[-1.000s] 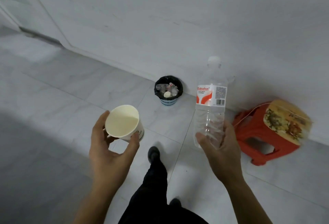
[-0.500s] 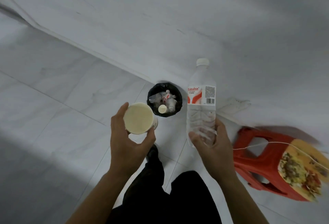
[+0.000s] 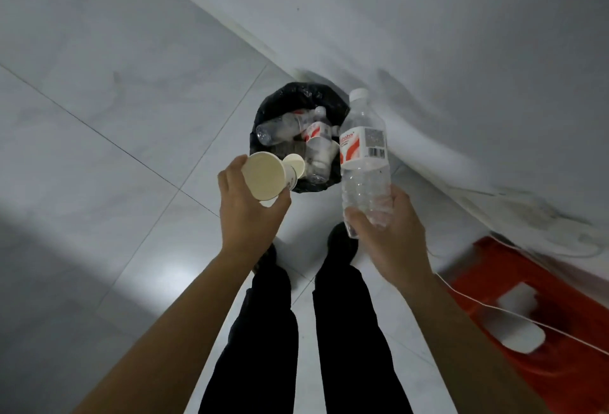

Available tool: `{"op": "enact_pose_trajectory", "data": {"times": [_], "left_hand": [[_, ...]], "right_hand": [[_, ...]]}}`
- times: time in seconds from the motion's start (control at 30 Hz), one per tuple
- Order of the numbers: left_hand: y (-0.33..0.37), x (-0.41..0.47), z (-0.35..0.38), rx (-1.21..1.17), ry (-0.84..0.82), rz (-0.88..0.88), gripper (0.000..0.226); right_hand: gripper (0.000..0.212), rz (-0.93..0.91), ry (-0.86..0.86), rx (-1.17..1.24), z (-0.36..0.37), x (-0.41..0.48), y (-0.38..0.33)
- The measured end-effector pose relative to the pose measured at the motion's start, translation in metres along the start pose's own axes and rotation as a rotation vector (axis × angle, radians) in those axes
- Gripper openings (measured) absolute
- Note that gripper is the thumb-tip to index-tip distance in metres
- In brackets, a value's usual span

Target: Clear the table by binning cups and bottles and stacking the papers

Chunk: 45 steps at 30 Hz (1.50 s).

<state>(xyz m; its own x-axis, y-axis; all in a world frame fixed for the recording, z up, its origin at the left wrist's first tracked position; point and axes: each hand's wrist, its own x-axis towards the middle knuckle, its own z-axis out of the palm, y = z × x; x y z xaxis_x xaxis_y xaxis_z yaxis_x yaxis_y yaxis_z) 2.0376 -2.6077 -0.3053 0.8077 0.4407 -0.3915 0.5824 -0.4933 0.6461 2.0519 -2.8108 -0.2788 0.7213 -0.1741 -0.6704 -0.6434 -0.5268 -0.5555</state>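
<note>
Both cup (image 3: 263,176) and bottle (image 3: 364,163) hover at the bin (image 3: 296,94) rim.

A red plastic stool (image 3: 560,308) sits on the pale tiled floor (image 3: 99,117) at my lower right, near the foot of the white wall (image 3: 461,34). A thin white cord (image 3: 487,306) trails across the stool. Something white and blurred (image 3: 560,239), perhaps a power strip, lies between the stool and the wall.

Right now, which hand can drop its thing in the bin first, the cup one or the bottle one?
Probably the left hand: its small cup is at the near rim of the bin. The right hand grips the tall bottle by its base, upright at the bin's right side.
</note>
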Motion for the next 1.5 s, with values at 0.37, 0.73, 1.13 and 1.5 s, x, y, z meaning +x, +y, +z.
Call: {"op": "enact_pose_trajectory", "data": {"times": [0.37,0.73,1.13,1.5], "left_hand": [[-0.146,0.1,0.178,0.135,-0.089,-0.106,0.078],[-0.183,0.087,0.19,0.417,-0.269,0.069,0.071],[-0.058,-0.021,-0.052,0.096,-0.13,-0.011,0.06],[0.096,-0.224,-0.344,-0.253,0.444,0.078,0.059]], "right_hand": [[0.079,-0.125,-0.039,-0.274,0.12,0.21,0.097],[0.084,-0.163,-0.061,-0.508,0.136,0.239,0.092],[0.054,-0.503,-0.148,-0.434,0.054,0.021,-0.022],[0.053,-0.909,-0.196,-0.047,-0.059,-0.269,-0.239]]}}
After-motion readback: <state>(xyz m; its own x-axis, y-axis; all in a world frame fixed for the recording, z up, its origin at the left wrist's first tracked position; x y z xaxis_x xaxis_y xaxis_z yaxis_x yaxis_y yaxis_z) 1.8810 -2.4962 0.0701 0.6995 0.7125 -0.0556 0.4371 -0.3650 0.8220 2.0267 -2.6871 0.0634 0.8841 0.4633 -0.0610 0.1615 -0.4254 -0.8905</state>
